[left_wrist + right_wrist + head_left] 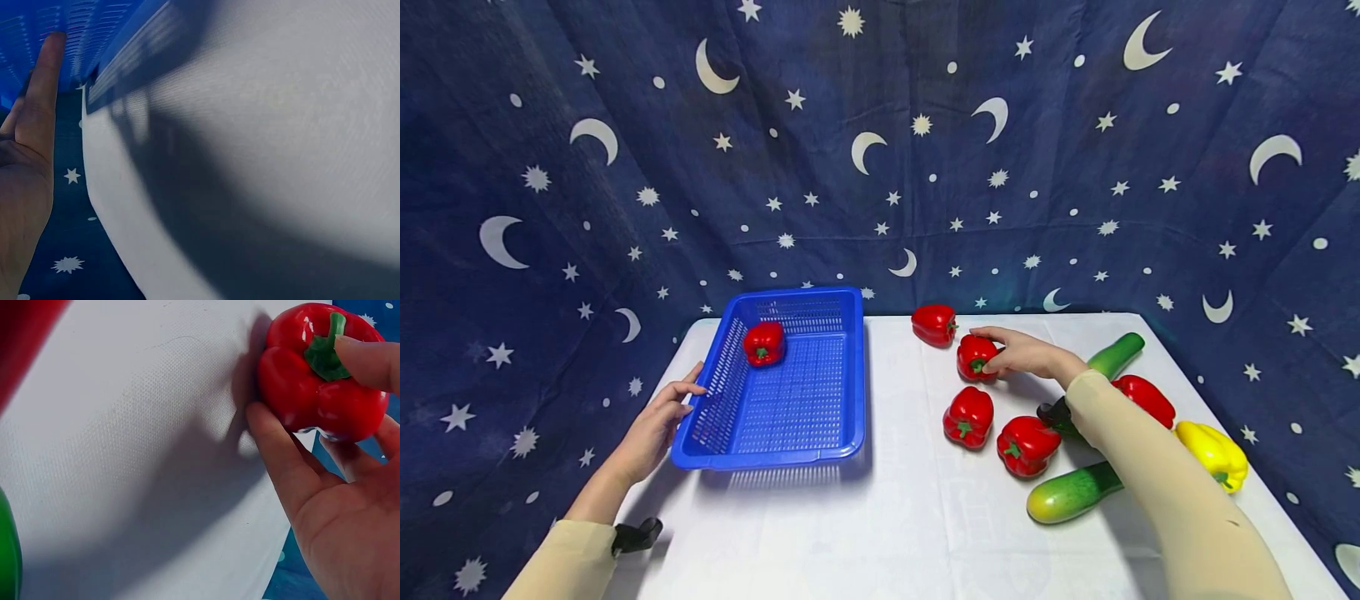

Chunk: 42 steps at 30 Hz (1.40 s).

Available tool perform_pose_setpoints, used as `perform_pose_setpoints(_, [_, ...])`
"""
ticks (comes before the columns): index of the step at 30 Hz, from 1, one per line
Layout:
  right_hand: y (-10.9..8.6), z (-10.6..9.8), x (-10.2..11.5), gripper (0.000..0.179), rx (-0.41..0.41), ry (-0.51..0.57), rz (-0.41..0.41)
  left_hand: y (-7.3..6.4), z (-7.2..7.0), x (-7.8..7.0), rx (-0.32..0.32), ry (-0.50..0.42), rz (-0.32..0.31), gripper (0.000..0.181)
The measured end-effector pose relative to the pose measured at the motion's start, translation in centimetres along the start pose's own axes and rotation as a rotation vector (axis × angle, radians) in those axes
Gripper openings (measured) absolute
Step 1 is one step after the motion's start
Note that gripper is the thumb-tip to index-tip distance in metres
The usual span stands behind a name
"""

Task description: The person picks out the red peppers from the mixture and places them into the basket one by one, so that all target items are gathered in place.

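Note:
A blue plastic basket (790, 457) stands on the left of the table, with one red bell pepper (763, 343) inside. At its left rim my left hand (658, 421) holds on, fingertips over the edge; in the left wrist view, one straight finger (45, 81) lies along the outer wall. On the right side, my right hand (1026, 352) grips another red bell pepper (294, 381), its thumb by the green stem and its fingers around the side. More red bell peppers (934, 325) lie close around that hand, one behind it and two (968, 418) in front.
Under and beside the right forearm lie a cucumber (1071, 493), a second green one (1116, 354), a red bell pepper (1146, 400) and a yellow bell pepper (1212, 454). A dark blue curtain (820, 158) with moons and stars hangs behind the white table (895, 533).

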State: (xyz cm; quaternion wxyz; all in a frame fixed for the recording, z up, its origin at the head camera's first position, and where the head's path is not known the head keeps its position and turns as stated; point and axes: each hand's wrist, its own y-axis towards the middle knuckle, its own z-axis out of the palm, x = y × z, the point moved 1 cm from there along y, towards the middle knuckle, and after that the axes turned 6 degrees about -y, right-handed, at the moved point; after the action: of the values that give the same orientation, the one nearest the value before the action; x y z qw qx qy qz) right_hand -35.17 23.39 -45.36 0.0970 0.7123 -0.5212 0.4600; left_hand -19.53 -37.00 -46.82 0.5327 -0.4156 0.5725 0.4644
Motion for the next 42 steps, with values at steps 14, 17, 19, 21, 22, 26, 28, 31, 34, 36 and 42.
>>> perform_pose_setpoints(14, [0.19, 0.13, -0.12, 0.087, -0.011, 0.024, 0.020, 0.06, -0.04, -0.14, -0.004, 0.032, 0.005, 0.031])
perform_pose_setpoints(17, [0.35, 0.10, -0.46, 0.086, -0.022, 0.022, 0.024, 0.08, 0.07, -0.10, -0.014, 0.030, -0.002, 0.031])
perform_pose_setpoints(19, [0.43, 0.08, -0.56, 0.086, -0.022, 0.019, 0.019, 0.08, 0.10, -0.01, -0.018, 0.020, -0.001, 0.031])
perform_pose_setpoints(21, [0.48, 0.06, -0.60, 0.086, -0.022, 0.018, 0.017, 0.05, 0.09, 0.07, -0.021, 0.015, 0.001, 0.031])
perform_pose_setpoints(22, [0.51, 0.07, -0.62, 0.086, -0.021, 0.017, 0.016, 0.05, 0.08, 0.11, -0.024, 0.018, 0.004, 0.031])
perform_pose_setpoints(26, [0.57, 0.11, -0.68, 0.086, -0.021, 0.010, 0.016, 0.04, 0.03, 0.19, -0.036, 0.051, 0.015, 0.030])
perform_pose_setpoints(28, [0.59, 0.14, -0.72, 0.086, -0.021, 0.010, 0.014, 0.08, -0.01, 0.18, -0.043, 0.080, 0.017, 0.030])
perform_pose_setpoints(31, [0.56, 0.18, -0.75, 0.085, -0.020, 0.012, 0.013, 0.16, -0.05, 0.12, -0.043, 0.140, 0.022, 0.029])
perform_pose_setpoints(34, [0.55, 0.18, -0.78, 0.085, -0.021, 0.013, 0.011, 0.22, -0.08, 0.05, -0.026, 0.187, 0.025, 0.028])
perform_pose_setpoints(36, [0.56, 0.19, -0.81, 0.085, -0.021, 0.013, 0.009, 0.24, -0.07, 0.01, -0.013, 0.188, 0.026, 0.027])
perform_pose_setpoints(42, [0.54, 0.18, -0.83, 0.085, -0.028, 0.004, 0.013, 0.14, 0.03, 0.00, 0.002, 0.104, 0.026, 0.027])
